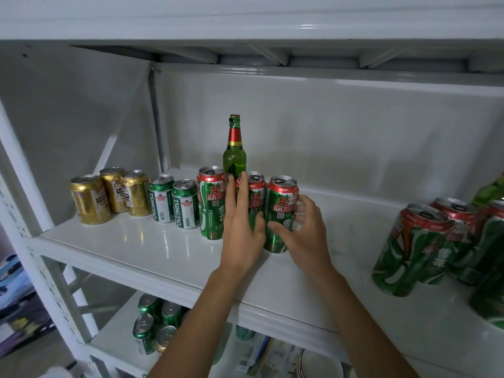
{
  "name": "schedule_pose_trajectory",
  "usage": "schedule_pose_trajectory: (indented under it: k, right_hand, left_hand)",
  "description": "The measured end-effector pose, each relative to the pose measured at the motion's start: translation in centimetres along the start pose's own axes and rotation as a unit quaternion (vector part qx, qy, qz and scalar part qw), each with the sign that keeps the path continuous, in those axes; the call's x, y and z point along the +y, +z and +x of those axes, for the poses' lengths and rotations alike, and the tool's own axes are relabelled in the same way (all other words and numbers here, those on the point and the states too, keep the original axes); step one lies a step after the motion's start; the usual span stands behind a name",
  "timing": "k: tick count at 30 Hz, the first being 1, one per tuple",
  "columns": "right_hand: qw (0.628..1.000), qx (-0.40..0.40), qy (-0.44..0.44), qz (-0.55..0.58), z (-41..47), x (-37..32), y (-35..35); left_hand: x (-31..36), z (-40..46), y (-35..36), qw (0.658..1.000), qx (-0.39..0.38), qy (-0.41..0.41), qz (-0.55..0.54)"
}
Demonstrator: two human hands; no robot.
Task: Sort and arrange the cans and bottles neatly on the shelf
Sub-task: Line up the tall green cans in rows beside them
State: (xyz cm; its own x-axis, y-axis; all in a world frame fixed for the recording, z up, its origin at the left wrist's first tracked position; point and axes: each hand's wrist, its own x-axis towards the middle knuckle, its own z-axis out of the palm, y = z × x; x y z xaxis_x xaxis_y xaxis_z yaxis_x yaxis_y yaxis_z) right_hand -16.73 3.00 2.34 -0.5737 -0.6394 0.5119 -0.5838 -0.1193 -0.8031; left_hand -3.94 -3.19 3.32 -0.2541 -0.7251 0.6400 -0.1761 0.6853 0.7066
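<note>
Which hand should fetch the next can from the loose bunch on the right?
The right hand, probably: it is nearer the loose cans, though it grips the red-topped can. The left hand lies flat on the middle can.

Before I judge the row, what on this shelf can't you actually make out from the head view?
- Middle tall can: label mostly hidden by left hand.
- Green bottle: base hidden behind the cans.
- Right-edge bottle: cut off by the frame.
- Lower-shelf cans: labels too small and dim.

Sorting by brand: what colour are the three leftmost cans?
Gold, the three leftmost cans, clearest in the head view.
</note>
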Motion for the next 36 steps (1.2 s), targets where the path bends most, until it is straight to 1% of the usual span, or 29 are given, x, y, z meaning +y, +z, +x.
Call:
schedule_pose_trajectory:
  k: [2, 4, 7, 9, 11, 14, 16, 17, 20, 22, 24, 28, 32, 36]
  right_hand:
    - [1.000, 0.007, 0.010, 0.004, -0.4, -0.1, -0.1]
    - [0.999, 0.053, 0.004, -0.006, -1.2, -0.4, -0.4]
    - [0.986, 0.144, -0.079, -0.041, -2.2, -2.2, -0.6]
    - [0.979, 0.157, -0.121, -0.043, -2.7, -3.7, -0.2]
    - [0.977, 0.127, -0.164, -0.040, -3.3, -5.0, 0.6]
    - [0.962, 0.080, -0.253, -0.065, -4.5, -5.9, 1.9]
    - [0.955, 0.036, -0.287, -0.063, -5.3, -6.3, 3.0]
    - [0.956, 0.004, -0.288, -0.052, -5.7, -6.6, 3.6]
    - [0.962, -0.106, -0.251, -0.007, -6.9, -7.3, 5.8]
    - [0.959, -0.147, -0.241, 0.009, -7.8, -7.6, 6.9]
    - [0.958, -0.164, -0.233, 0.021, -8.7, -7.9, 7.4]
    - [0.961, -0.169, -0.215, 0.042, -9.7, -7.5, 7.4]
    - [0.961, -0.186, -0.201, 0.038, -9.2, -7.8, 7.5]
    - [0.966, -0.173, -0.187, 0.036, -9.0, -8.1, 7.9]
  left_hand:
    - [0.0, -0.3, -0.4, 1.000, 0.007, 0.016, -0.007]
    - [-0.2, -0.9, -1.3, 0.999, 0.016, 0.041, -0.020]
    - [-0.3, -1.8, -3.8, 0.996, 0.052, 0.063, -0.020]
    - [-0.2, -2.2, -5.8, 0.995, 0.074, 0.069, -0.008]
    - [0.0, -2.7, -7.7, 0.995, 0.080, 0.062, 0.012]
    - [-0.2, -3.8, -10.3, 0.995, 0.086, 0.031, 0.042]
    - [-0.5, -5.0, -12.1, 0.994, 0.095, 0.004, 0.059]
    - [-0.5, -5.7, -13.0, 0.992, 0.101, -0.008, 0.071]
    - [-0.7, -8.2, -15.7, 0.987, 0.107, -0.039, 0.117]
    - [-0.8, -9.8, -17.2, 0.984, 0.101, -0.062, 0.136]
    - [-0.8, -11.1, -18.2, 0.980, 0.099, -0.084, 0.148]
    - [-0.7, -11.9, -18.8, 0.977, 0.094, -0.110, 0.158]
    - [-0.2, -11.3, -18.5, 0.984, 0.076, -0.091, 0.134]
    - [-0.7, -10.2, -18.9, 0.988, 0.065, -0.071, 0.124]
